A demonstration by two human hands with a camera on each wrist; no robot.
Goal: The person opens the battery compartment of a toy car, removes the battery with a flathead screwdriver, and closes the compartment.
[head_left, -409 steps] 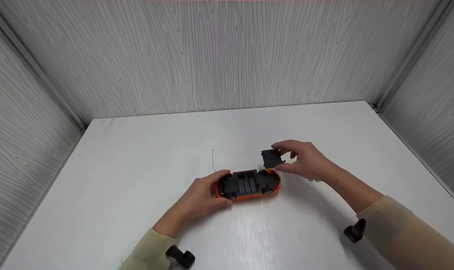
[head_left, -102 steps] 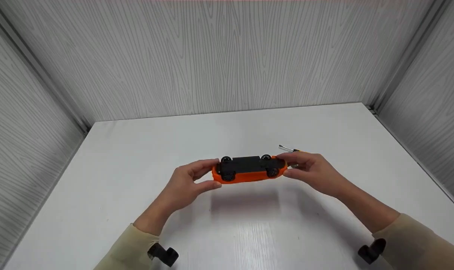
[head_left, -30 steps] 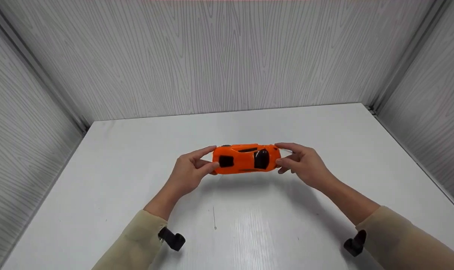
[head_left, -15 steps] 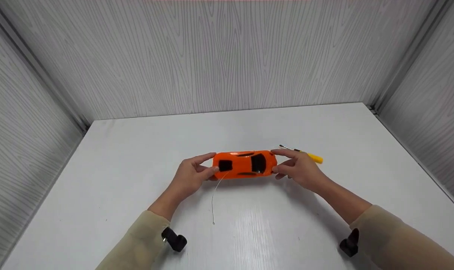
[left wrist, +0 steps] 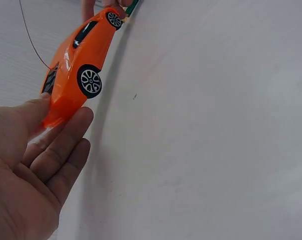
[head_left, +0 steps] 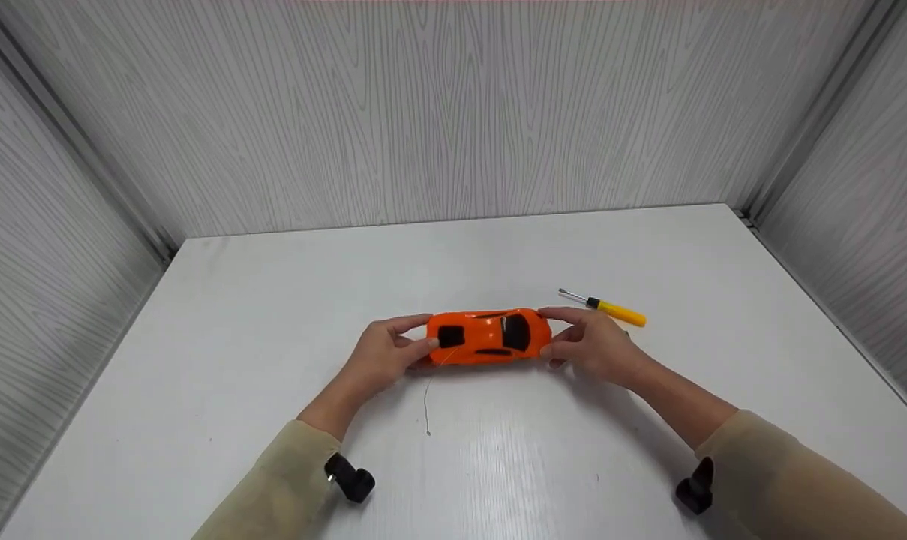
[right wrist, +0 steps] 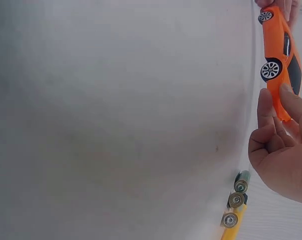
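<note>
An orange toy car (head_left: 487, 337) with dark windows is held upright, wheels down, near the middle of the white table. At its left end, my left hand (head_left: 380, 356) grips the body between thumb and fingers. My right hand (head_left: 599, 349) pinches the other end the same way. Black wheels with silver spokes (left wrist: 90, 82) show along the car's side in the left wrist view. From the roof a thin wire antenna (head_left: 426, 409) curves toward me. Whether the wheels touch the table, I cannot tell. The underside is hidden.
A screwdriver with a yellow handle (head_left: 622, 313) lies on the table behind my right hand. Several batteries (right wrist: 236, 199) lie beside it in the right wrist view. Grained panels (head_left: 453, 112) enclose the table at the back and both sides.
Earlier the car lay underside up with its compartment exposed, my right hand holding the black cover. Later the cover was on. Since then both hands have turned the car upright and lowered it.
</note>
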